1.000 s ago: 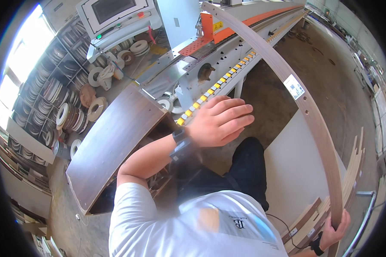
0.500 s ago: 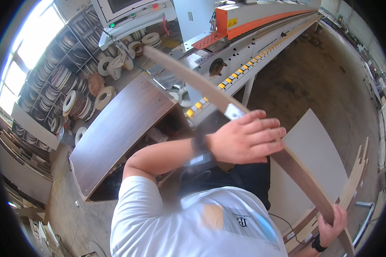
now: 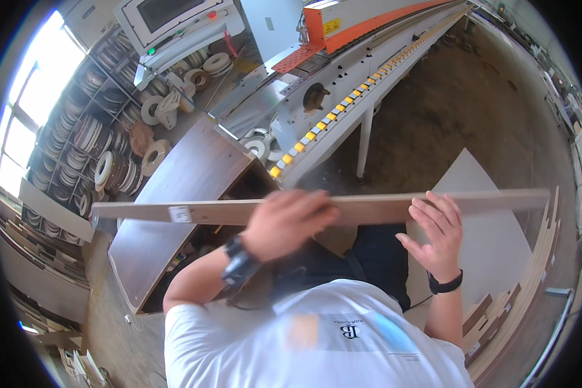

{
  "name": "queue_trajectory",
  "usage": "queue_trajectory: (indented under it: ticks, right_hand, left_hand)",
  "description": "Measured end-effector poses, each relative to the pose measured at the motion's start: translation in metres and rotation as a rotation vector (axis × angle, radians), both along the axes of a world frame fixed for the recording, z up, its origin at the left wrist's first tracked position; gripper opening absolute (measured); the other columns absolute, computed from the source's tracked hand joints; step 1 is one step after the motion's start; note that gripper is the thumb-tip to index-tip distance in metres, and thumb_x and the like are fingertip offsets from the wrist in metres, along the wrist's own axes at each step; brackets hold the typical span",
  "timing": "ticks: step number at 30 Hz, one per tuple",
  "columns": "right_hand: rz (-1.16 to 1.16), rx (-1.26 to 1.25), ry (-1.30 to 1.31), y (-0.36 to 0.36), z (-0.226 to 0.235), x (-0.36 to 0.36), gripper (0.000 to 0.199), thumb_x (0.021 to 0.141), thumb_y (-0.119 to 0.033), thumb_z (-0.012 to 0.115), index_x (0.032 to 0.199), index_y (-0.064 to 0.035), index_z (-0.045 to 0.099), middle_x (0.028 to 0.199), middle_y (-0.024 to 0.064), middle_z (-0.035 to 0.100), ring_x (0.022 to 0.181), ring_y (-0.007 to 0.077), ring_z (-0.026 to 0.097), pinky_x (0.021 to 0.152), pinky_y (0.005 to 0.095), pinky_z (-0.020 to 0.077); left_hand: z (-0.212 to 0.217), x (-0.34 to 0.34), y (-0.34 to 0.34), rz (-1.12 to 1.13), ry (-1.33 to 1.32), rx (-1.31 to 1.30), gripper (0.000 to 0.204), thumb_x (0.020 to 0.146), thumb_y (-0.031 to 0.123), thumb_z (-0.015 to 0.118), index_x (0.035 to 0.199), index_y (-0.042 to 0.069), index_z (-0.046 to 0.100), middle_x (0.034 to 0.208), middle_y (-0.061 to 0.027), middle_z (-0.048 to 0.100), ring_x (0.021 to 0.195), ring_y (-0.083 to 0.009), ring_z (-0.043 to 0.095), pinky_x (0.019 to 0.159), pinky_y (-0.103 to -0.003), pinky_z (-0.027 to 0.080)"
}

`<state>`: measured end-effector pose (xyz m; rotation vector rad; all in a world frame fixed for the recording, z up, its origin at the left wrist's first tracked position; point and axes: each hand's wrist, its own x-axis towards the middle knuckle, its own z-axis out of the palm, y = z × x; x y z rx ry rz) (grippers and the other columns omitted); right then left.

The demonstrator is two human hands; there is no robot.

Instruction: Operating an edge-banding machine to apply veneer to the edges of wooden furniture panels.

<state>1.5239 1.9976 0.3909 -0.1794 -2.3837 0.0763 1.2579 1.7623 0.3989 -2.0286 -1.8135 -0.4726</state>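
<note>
A long, narrow brown wooden strip (image 3: 365, 210) runs nearly level across the view in front of my body, with a white label (image 3: 180, 214) on its left part. My left hand (image 3: 288, 223), somewhat smeared by motion, is closed over the strip left of its middle. Farther right, my right hand (image 3: 437, 233) rests against the strip with fingers spread and thumb apart. The strip's left end passes over a brown wooden cabinet (image 3: 174, 169); its right end lies over a pale panel (image 3: 462, 174).
An orange-and-grey machine (image 3: 315, 29) with a row of yellow rollers (image 3: 321, 126) extends toward the far right. A control panel (image 3: 174, 32) stands at its left. Racks of edging rolls (image 3: 71, 155) line the left wall. Wooden strips (image 3: 530, 278) lie at the right.
The strip has swung from a slant to nearly level, its left end coming nearer. My right hand has left its grip near the strip's end and moved inward; my left hand has moved left.
</note>
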Motion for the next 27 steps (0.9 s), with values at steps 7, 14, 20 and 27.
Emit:
queue_trajectory:
  ticks: [7,14,20,27]
  right_hand:
    - [0.139,-0.426,0.042,0.005,-0.059,-0.018,0.027,0.082,-0.018,0.086,0.105,-0.0076,0.078,0.118,0.0060,0.077,0.110,0.0281,0.070,0.100,0.0437,0.0531]
    - [0.174,-0.721,-0.037,-0.006,-0.128,-0.037,0.009,0.089,-0.016,0.081,0.090,-0.0073,0.080,0.092,0.0061,0.080,0.087,0.0234,0.074,0.083,0.0366,0.0552]
    - [0.127,-1.001,-0.425,-0.007,-0.183,-0.039,0.027,0.087,-0.033,0.085,0.087,-0.0061,0.080,0.084,0.0075,0.076,0.075,0.0216,0.070,0.068,0.0333,0.0535]
    - [0.095,-1.473,-0.344,0.003,-0.234,-0.043,0.023,0.097,-0.025,0.079,0.097,-0.0026,0.078,0.082,0.0009,0.073,0.077,0.0099,0.067,0.072,0.0268,0.0533]
  left_hand:
    - [0.013,-0.122,-0.089,0.338,-0.309,-0.077,0.046,0.078,0.005,0.084,0.123,0.008,0.077,0.130,-0.0147,0.070,0.113,-0.0341,0.069,0.097,-0.041,0.057]
    - [-0.034,-0.203,-0.172,0.537,-0.463,-0.055,0.047,0.080,-0.002,0.081,0.125,0.006,0.075,0.131,-0.0120,0.070,0.110,-0.0310,0.071,0.095,-0.037,0.057]
    - [-0.069,-0.214,-0.169,0.668,-0.440,-0.306,0.057,0.086,0.014,0.082,0.139,0.012,0.062,0.149,-0.0164,0.059,0.145,-0.0405,0.048,0.119,-0.050,0.039]
    - [-0.085,-0.203,-0.035,0.606,-0.298,-0.177,0.052,0.094,0.034,0.073,0.140,0.013,0.061,0.149,-0.0117,0.059,0.135,-0.0373,0.055,0.113,-0.047,0.044]
